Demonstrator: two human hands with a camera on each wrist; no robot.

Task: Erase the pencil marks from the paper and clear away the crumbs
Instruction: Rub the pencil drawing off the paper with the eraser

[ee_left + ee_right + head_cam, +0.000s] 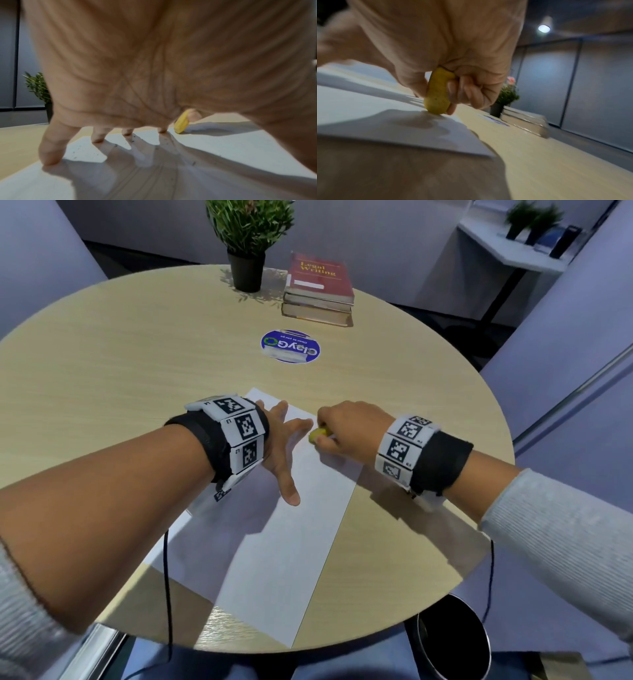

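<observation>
A white sheet of paper (284,542) lies on the round wooden table (120,364). My left hand (286,440) is spread flat on the paper's far part, fingertips (49,159) pressing it down. My right hand (337,428) pinches a yellow eraser (318,435) with its tip on the paper near the far right edge. The same eraser (438,93) shows upright in my right hand (447,86) in the right wrist view, and as the eraser (181,123) beyond my left fingers. Small dark crumbs (132,141) are scattered on the paper (223,146) around them.
A potted plant (248,241) and a stack of books (318,290) stand at the table's far side, with a round blue sticker (290,346) in front of them. A dark round bin (452,638) sits below the table's near right edge.
</observation>
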